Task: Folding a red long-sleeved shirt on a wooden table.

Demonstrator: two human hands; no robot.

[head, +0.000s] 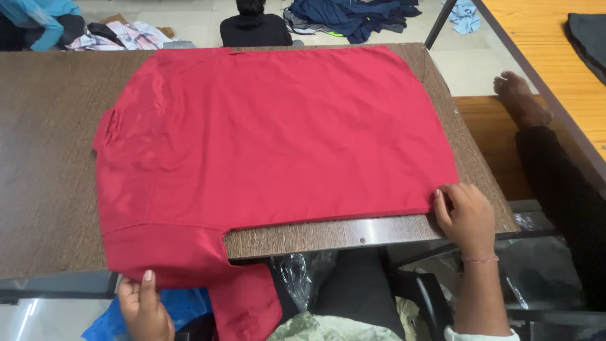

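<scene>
A red T-shirt [271, 132] lies spread flat on the dark brown table [44, 164], collar end to the left and hem to the right. One sleeve hangs over the table's near edge. My left hand [144, 307] pinches that sleeve's shoulder area at the near edge, thumb on top. My right hand [466, 218] grips the hem's near right corner with fingers curled on the fabric.
A person in black [254, 26] sits beyond the table's far edge. Clothes lie in piles on the floor [351, 17] at the back. Another person's bare foot and leg [536, 132] rest on an orange wooden bench at the right. Plastic bags lie under the table.
</scene>
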